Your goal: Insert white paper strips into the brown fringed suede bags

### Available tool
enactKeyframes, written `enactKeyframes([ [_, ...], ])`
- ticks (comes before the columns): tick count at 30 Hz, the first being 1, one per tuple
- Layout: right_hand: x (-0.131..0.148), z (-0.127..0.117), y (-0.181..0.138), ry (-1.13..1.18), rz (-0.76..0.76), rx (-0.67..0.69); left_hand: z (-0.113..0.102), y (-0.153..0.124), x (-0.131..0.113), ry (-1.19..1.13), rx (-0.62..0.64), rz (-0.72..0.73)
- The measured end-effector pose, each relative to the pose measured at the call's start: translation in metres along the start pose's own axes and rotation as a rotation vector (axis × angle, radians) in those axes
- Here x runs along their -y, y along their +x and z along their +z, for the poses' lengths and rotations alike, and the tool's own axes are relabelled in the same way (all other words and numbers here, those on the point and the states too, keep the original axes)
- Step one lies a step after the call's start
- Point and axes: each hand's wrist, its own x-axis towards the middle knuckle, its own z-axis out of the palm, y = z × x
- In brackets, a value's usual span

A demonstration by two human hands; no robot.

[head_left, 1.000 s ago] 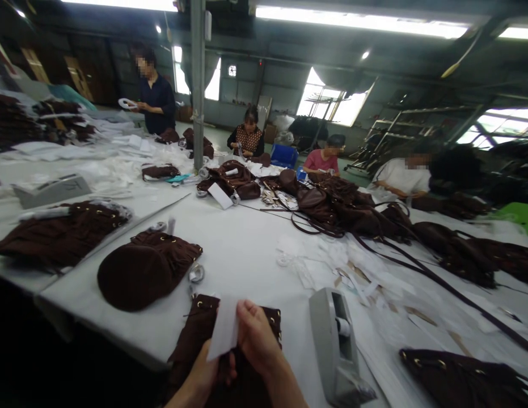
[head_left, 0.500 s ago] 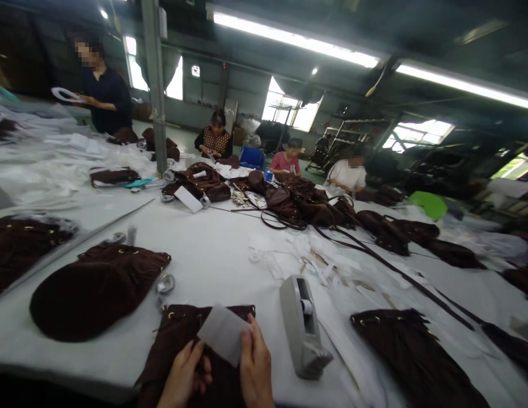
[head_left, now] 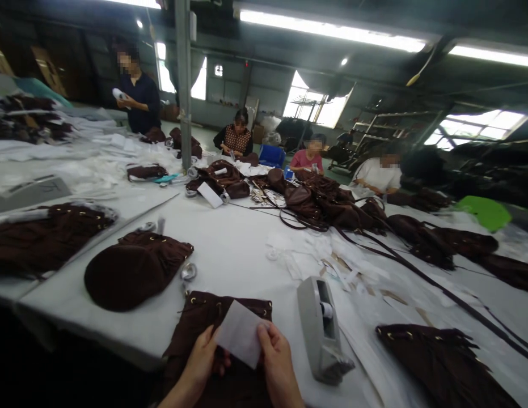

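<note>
A small white sheet of paper (head_left: pixel 240 334) is pinched between my two hands. My left hand (head_left: pixel 203 357) grips its left edge, with the fingers curled beneath. At its right side, my right hand (head_left: pixel 274 354) pinches the edge with the thumb on top. Directly below the paper lies a dark brown bag (head_left: pixel 195 320) with brass eyelets along its top, partly covered by my hands. A grey tape dispenser (head_left: pixel 317 328) stands just right of my right hand.
Another brown bag (head_left: pixel 123 275) lies to the left, near a crumpled silvery piece (head_left: pixel 188 272). An eyeleted bag (head_left: pixel 434 357) lies at right. Paper scraps and a pile of bags (head_left: pixel 315 198) spread across the white table (head_left: pixel 229 243). A metal post (head_left: pixel 185 90) rises behind; several people work beyond.
The camera view has turned left, so the table's contents sit further right. Both hands still hold the paper, which lies a little flatter. A person at far left has shifted a white item.
</note>
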Motion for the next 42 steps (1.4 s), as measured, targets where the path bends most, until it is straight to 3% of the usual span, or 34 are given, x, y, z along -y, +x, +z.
enactKeyframes([
  [3,-0.004,-0.017,0.007,-0.109,-0.003,-0.086,-0.003,-0.011,-0.013,-0.085,0.011,-0.106],
  [6,0.005,-0.039,0.004,-0.233,-0.007,-0.087,-0.009,-0.021,-0.027,-0.068,0.072,-0.169],
  [9,0.014,-0.043,-0.006,-0.307,0.002,-0.072,-0.013,-0.030,-0.042,-0.013,0.135,-0.197],
  [17,-0.007,0.003,0.003,-0.352,-0.023,-0.020,0.002,-0.048,-0.066,-0.143,0.157,-0.214],
  [23,-0.024,0.041,0.021,-0.109,0.034,0.045,0.001,-0.049,-0.060,-0.159,0.142,-0.259],
  [28,-0.022,0.052,0.019,-0.064,0.127,0.103,0.001,-0.047,-0.048,-0.112,0.138,-0.261],
  [31,-0.021,0.053,0.019,-0.101,0.138,0.079,0.001,-0.045,-0.043,0.006,0.112,-0.234],
  [34,-0.022,0.053,0.022,-0.078,0.139,0.048,-0.009,-0.043,-0.049,0.278,0.130,-0.141],
  [39,-0.021,0.053,0.024,0.074,0.206,0.084,-0.042,-0.036,-0.068,0.600,-0.194,0.221],
  [40,-0.021,0.053,0.024,0.096,0.213,0.096,-0.046,-0.035,-0.069,0.602,-0.204,0.223],
  [42,-0.019,0.052,0.022,0.111,0.206,0.113,-0.046,-0.033,-0.068,0.545,-0.109,0.124],
])
